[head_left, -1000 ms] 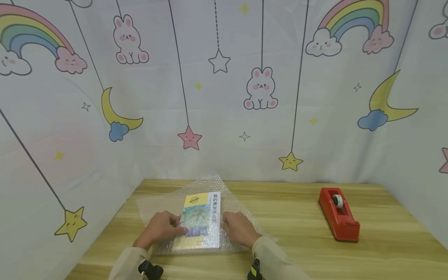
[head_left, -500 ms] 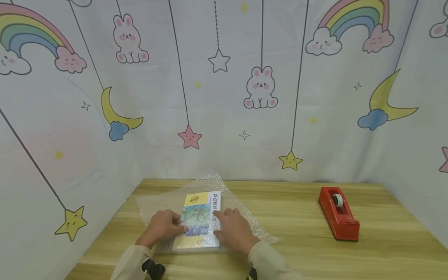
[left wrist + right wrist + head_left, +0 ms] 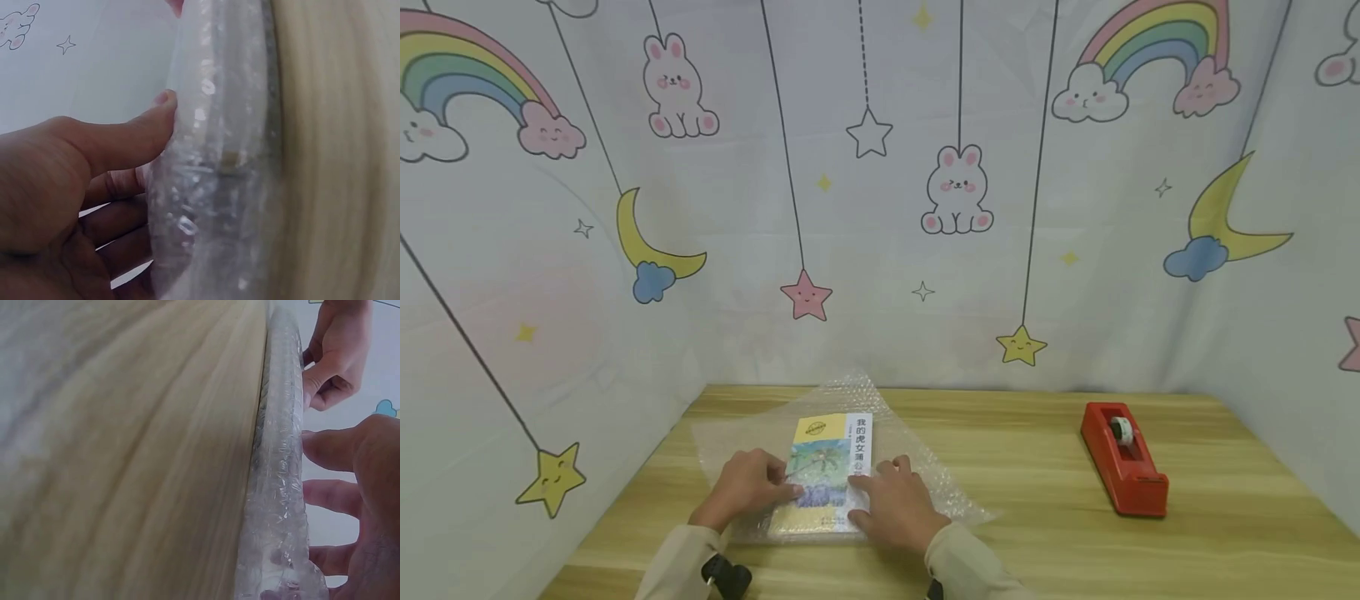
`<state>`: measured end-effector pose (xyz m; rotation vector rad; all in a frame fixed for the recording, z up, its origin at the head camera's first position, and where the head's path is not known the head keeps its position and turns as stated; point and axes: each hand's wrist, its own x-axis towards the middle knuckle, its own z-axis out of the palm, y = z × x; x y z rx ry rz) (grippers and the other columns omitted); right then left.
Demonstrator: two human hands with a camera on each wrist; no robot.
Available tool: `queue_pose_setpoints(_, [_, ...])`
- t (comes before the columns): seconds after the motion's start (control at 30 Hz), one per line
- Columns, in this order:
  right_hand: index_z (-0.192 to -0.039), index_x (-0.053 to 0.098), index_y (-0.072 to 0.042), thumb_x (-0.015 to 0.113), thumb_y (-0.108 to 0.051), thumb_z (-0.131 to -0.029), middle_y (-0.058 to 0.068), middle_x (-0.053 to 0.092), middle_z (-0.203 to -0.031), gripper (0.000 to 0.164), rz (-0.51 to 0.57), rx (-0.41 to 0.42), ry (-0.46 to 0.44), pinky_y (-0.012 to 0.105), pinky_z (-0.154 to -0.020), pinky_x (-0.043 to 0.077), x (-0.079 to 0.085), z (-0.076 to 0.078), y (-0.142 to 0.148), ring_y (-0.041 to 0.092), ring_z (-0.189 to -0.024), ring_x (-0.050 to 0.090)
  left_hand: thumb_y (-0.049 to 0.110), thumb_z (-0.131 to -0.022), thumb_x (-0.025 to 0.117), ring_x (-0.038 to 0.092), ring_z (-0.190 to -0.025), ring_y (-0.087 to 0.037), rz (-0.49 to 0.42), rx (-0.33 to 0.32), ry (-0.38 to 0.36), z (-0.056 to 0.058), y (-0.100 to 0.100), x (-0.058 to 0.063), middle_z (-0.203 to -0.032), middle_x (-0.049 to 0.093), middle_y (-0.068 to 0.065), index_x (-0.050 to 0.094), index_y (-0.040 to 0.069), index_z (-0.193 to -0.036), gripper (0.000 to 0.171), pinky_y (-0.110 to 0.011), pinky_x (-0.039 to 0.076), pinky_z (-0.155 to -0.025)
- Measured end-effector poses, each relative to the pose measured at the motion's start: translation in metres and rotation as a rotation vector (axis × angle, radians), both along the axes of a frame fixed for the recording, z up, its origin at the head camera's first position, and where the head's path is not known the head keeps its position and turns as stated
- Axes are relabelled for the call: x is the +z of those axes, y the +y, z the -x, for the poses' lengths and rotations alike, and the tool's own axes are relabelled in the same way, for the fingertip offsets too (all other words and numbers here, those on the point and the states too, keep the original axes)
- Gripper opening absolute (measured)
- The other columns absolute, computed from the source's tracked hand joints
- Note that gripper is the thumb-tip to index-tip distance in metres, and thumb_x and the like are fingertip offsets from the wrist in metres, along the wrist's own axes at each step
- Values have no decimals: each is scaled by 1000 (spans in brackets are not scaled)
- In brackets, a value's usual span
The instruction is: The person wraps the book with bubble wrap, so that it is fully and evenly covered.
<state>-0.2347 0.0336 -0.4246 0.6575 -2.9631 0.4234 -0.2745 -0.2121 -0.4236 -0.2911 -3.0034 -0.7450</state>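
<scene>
In the head view a paperback book (image 3: 820, 458) with a yellow, green and white cover lies on a clear sheet of bubble wrap (image 3: 913, 454). Some of the wrap also covers the book's left and lower parts. My left hand (image 3: 747, 485) grips the left side, thumb on the cover and fingers curled at the wrap's edge. From the right, my right hand (image 3: 898, 504) rests its spread thumb and fingertips on the cover's white strip. Bulging bubble wrap (image 3: 281, 462) hides the book's edge in the right wrist view, my right-hand fingertips (image 3: 328, 449) touching its top.
A red tape dispenser (image 3: 1123, 458) with a small roll stands on the wooden table (image 3: 1015, 450) to the right. Behind the table hangs a white cloth (image 3: 880, 250) printed with rabbits, stars and rainbows. Loose corners of wrap spread beyond the book.
My right hand has moved from the book's right edge onto its cover, then slid down toward me. The title strip shows more clearly. The left hand stays nearly still.
</scene>
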Motion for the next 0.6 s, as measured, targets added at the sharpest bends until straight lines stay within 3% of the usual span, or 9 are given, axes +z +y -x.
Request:
queue_pose_setpoints(0.1, [-131, 67, -26, 68, -44, -89, 12, 65, -121, 46, -4, 3, -2, 49, -93, 50, -1, 0, 0, 36, -121, 50, 35, -77, 85, 41, -57, -12, -16, -19, 1, -1, -1, 1, -55, 48, 6, 55, 15, -58, 40, -26, 34, -57])
queue_pose_setpoints(0.17, [-131, 67, -26, 68, -44, -89, 12, 66, -119, 46, -8, -3, -3, 49, -94, 50, -2, 0, 1, 36, -121, 50, 33, -76, 85, 50, -62, -14, -25, -50, 16, 0, -1, 3, -63, 59, 4, 58, 15, -61, 36, -29, 41, -60])
queue_pose_setpoints(0.3, [-133, 66, -27, 67, -45, -90, 12, 65, -119, 47, -20, -1, -13, 49, -94, 50, -3, 2, 1, 35, -120, 51, 29, -75, 85, 69, -83, -22, -35, -74, 31, 3, -4, 5, -83, 74, -1, 63, 16, -66, 27, -40, 56, -77])
queue_pose_setpoints(0.37, [-134, 65, -27, 67, -46, -90, 11, 65, -119, 48, -23, 7, -22, 48, -93, 50, -3, 2, 0, 34, -119, 51, 26, -78, 82, 70, -89, -22, -40, -63, 26, 6, -5, 6, -88, 75, -1, 64, 15, -68, 23, -43, 57, -81])
queue_pose_setpoints(0.47, [-134, 64, -28, 66, -46, -90, 11, 65, -118, 48, -35, 8, -24, 47, -91, 50, -3, 2, -1, 32, -116, 53, 23, -85, 77, 67, -85, -18, -45, -39, 15, 14, -7, 8, -84, 72, 1, 67, 14, -73, 17, -40, 56, -76])
queue_pose_setpoints(0.6, [-134, 65, -28, 66, -46, -90, 11, 66, -117, 47, -46, 4, -24, 46, -89, 50, -2, 1, -2, 32, -113, 53, 21, -91, 70, 62, -78, -15, -41, -28, 60, 26, -5, 15, -82, 72, -1, 71, 11, -80, 15, -40, 53, -71])
